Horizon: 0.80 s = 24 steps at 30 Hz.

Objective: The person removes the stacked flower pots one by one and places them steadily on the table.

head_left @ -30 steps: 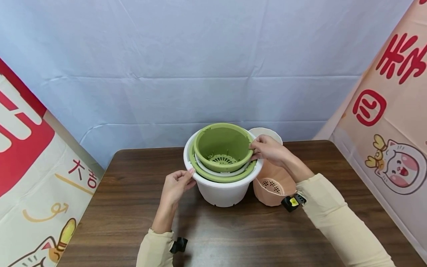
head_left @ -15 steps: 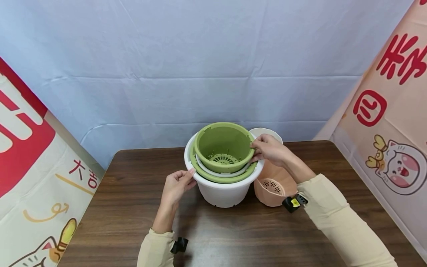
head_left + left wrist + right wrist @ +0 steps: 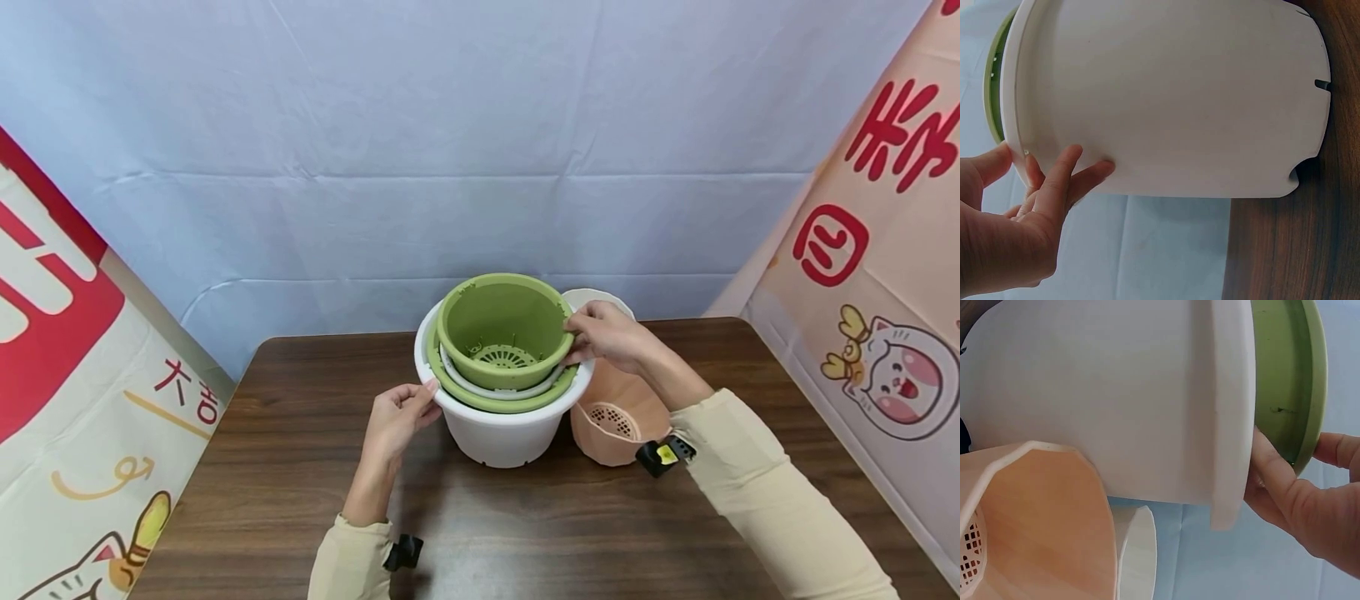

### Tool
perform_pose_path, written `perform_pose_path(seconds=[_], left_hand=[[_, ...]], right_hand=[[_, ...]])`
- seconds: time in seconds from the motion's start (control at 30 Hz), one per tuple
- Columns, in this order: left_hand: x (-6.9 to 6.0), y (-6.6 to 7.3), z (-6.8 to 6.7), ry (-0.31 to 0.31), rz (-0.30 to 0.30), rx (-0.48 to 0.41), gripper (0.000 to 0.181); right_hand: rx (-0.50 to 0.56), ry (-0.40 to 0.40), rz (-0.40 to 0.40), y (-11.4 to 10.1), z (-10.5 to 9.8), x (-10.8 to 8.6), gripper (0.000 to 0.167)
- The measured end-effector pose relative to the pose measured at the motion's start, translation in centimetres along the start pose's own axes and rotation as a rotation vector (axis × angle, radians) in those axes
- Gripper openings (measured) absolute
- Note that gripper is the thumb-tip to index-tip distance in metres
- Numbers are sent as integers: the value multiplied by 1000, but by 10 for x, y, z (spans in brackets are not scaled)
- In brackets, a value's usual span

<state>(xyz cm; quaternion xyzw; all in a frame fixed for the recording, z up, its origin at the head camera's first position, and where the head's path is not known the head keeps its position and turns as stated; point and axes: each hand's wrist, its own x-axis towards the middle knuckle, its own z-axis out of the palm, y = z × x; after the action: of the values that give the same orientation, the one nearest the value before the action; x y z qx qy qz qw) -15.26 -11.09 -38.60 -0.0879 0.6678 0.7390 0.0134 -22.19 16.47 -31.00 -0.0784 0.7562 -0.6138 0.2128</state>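
Note:
A large white pot (image 3: pixel 501 437) stands on the table, with a green pot, a white one and a smaller green pot (image 3: pixel 504 321) nested inside. The left hand (image 3: pixel 396 421) pinches the large pot's rim at its left; in the left wrist view the thumb of that hand (image 3: pixel 1029 219) lies on the rim and other fingers touch the outer wall. At the right side the right hand (image 3: pixel 611 337) pinches the rim of the smaller green pot. In the right wrist view this hand (image 3: pixel 1313 500) has its thumb and fingers on either side of the green rim (image 3: pixel 1317 375).
Right of the stack, an orange pot with a perforated base (image 3: pixel 618 417) stands close to the large white pot. Behind it is another white pot (image 3: pixel 598 297). The brown table (image 3: pixel 322 367) ends at a pale blue cloth (image 3: pixel 450 167), with printed banners on both sides.
Both hands keep their grips. The smaller green pot looks very slightly higher and further right than a second ago; otherwise the arrangement is nearly the same.

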Motion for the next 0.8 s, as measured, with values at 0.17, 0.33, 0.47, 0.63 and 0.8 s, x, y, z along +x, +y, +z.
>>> perform_pose_path(seconds=[0.17,0.33,0.47,0.63,0.8], left_hand=[[0,-2,0,7,-2,5,25],[2,-3,0,14,-4,12,22],[2,-3,0,13,-2,13,23],[2,-3,0,18,-7,18,21],[1,-2,-1,18,-10,14,22]], right_hand=[[4,3,3,-3,-2,-2,28],[-4,5,8,-9,-3,-5,29],[14,-3,22,-14,-4,-9,27],[39,-8,29,-19,-6,-12,25],[75,-17,12,-24,-9,-15,24]])
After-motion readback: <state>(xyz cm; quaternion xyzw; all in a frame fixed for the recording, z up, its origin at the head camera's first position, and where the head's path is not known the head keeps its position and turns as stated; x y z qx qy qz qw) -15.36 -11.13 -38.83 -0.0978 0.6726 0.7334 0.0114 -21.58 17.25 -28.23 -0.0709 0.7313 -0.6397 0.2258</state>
